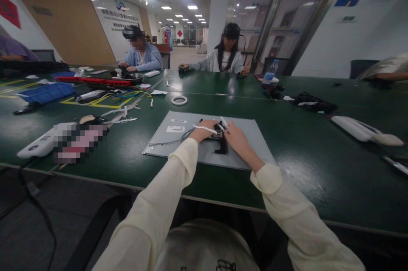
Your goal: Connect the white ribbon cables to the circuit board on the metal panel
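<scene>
A flat grey panel [248, 131] lies on the green table before me, with white labels and thin grey cables [178, 139] on its left part. On it sits a black bracket [222, 147] beside a small board-like part, mostly covered by my hands. My left hand [203, 131] bends its fingers at the bracket's left side; a white strip runs across them, and the fingertips are hidden. My right hand [236, 137] is closed at the bracket's right side, with a short white strip [224, 122] standing up at its pinched fingers.
A white tape roll [179, 100] lies beyond the panel. Left are loose strips [123, 114], coloured wires, a blue tray [47, 92] and a white device [44, 141]. Right are a black bag [314, 103] and a white long-shaped object [353, 128]. Two people sit across, near a bottle [270, 71].
</scene>
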`<state>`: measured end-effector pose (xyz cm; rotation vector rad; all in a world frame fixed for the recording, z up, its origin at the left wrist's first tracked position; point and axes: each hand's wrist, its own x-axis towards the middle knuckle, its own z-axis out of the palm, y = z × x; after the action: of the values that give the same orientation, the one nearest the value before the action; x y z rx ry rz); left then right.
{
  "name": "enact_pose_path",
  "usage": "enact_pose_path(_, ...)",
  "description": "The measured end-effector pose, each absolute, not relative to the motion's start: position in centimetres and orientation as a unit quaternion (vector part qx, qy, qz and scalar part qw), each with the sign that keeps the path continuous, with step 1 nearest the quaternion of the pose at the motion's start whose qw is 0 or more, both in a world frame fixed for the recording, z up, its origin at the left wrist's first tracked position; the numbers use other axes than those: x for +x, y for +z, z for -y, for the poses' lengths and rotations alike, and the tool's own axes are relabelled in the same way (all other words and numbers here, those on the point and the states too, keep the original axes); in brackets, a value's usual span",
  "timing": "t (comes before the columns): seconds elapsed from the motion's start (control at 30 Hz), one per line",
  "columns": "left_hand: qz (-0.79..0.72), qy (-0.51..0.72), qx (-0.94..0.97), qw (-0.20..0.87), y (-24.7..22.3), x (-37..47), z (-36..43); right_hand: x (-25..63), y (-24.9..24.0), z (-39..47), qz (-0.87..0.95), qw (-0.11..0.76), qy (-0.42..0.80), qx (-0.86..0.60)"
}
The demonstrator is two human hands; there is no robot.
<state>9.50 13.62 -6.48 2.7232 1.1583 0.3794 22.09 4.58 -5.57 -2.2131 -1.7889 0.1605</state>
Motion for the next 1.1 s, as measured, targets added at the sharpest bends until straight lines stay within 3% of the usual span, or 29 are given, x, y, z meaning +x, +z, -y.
enact_pose_path(0.77,-0.371,0.116,0.919,0.067,-7.1,9.7,-14.3,21.5,-5.8,-3.7,0.614,0.077,-0.045,-0.784)
enact_pose_path(1.1,-0.387,0.115,0.912,0.067,-6.9,9.6,-14.2,22.4,-5.5,-2.9,0.617,0.069,-0.020,-0.783)
